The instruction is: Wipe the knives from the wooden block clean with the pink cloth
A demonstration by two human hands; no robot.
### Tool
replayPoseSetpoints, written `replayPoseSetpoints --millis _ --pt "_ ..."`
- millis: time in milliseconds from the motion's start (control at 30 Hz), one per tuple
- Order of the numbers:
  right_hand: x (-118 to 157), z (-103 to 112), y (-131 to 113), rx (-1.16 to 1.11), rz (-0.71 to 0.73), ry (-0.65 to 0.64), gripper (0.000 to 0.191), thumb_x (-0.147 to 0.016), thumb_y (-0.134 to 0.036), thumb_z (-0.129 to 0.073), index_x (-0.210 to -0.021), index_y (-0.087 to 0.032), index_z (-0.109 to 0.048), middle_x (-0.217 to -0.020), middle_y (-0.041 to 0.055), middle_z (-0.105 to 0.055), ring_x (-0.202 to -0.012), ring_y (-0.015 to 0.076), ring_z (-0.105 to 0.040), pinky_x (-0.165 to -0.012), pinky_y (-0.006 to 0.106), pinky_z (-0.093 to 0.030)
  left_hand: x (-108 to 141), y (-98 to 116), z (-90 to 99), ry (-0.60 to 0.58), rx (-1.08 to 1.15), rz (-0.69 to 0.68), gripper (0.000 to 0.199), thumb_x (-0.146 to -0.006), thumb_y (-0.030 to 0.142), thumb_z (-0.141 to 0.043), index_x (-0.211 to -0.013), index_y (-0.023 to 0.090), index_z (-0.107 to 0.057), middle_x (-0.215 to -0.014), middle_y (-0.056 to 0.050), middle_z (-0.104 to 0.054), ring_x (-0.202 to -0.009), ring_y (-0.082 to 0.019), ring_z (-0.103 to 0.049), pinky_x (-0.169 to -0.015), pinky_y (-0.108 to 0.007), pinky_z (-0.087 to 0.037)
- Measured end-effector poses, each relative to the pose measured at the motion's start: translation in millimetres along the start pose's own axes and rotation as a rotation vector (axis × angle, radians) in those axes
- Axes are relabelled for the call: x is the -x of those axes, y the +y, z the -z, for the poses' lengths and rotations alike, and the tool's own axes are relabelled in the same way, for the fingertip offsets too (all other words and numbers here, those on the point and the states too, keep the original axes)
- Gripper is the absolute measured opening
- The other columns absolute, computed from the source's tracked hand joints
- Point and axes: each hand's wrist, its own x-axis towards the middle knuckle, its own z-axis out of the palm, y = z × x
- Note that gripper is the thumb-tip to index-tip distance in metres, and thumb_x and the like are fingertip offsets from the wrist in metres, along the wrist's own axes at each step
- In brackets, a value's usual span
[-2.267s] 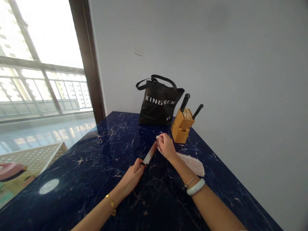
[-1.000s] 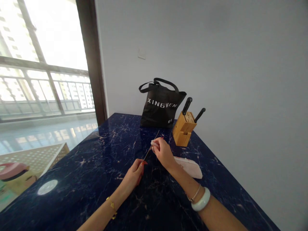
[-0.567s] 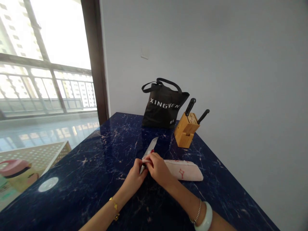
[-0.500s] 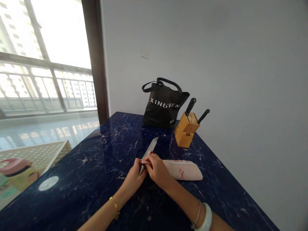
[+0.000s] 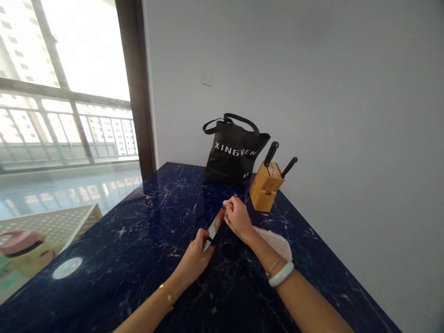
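My left hand [image 5: 199,252] is closed round the handle of a knife [image 5: 214,227], whose blade points away and slightly right over the dark blue marbled table [image 5: 166,203]. Near the blade's tip, my right hand [image 5: 239,217] pinches a fold of a pale cloth [image 5: 275,241] against the blade. The rest of the cloth, white with pinkish marks, lies on the table, partly hidden behind my right wrist and forearm.
A wooden knife block [image 5: 265,189] with two black-handled knives stands beyond my right hand. Behind it, a black tote bag [image 5: 231,157] rests near the wall. A white round disc [image 5: 67,268] and a perforated rack [image 5: 52,222] are at the left.
My right hand has moved away from my left hand, along the blade to near its tip, drawing the cloth's end with it. My left hand has stayed at the handle.
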Motion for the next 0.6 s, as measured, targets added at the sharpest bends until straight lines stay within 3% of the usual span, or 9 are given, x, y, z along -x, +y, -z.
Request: replayPoseSetpoints --millis 100,233,433,600 --pt "5 -6 -6 -0.013 0.062 -0.016 0.012 -0.077 -0.01 -0.042 -0.074 -0.018 -0.049 -0.077 0.0031 -0.056 -0.078 0.0148 -0.052 -0.074 0.028 -0.04 -1 -2 0.7 0.02 0.0 0.005 0.01 -0.073 0.022 -0.044 -0.081 0.021 -0.037 -0.065 0.004 -0.048 -0.058 -0.012 -0.044 -0.055 -0.024 -0.033" --pt "30 -10 -23 -0.078 0.173 -0.141 0.015 -0.076 -0.007 -0.042 -0.083 -0.018 -0.051 -0.085 0.005 -0.057 -0.085 0.0155 -0.052 -0.079 0.029 -0.04 -2 -3 1.4 0.034 0.037 -0.011 0.009 -0.071 0.019 -0.043 -0.079 0.021 -0.039 -0.067 0.003 -0.05 -0.06 -0.013 -0.046 -0.058 -0.024 -0.035" --pt "31 -3 -21 -0.098 0.047 -0.058 0.011 -0.079 -0.012 -0.041 -0.081 -0.018 -0.049 -0.081 0.0039 -0.057 -0.081 0.0154 -0.053 -0.076 0.029 -0.041 -1 0 0.8 0.029 0.035 -0.013 0.009 -0.071 0.018 -0.042 -0.079 0.021 -0.041 -0.068 0.003 -0.052 -0.061 -0.013 -0.048 -0.059 -0.024 -0.035" --pt "45 -10 -35 -0.143 0.136 -0.176 0.016 -0.075 -0.006 -0.043 -0.081 -0.019 -0.05 -0.085 0.0035 -0.057 -0.085 0.0149 -0.052 -0.079 0.029 -0.04 -2 0 2.3 0.038 0.063 -0.024 0.01 -0.071 0.017 -0.043 -0.081 0.02 -0.043 -0.072 0.001 -0.055 -0.065 -0.014 -0.05 -0.062 -0.025 -0.037"
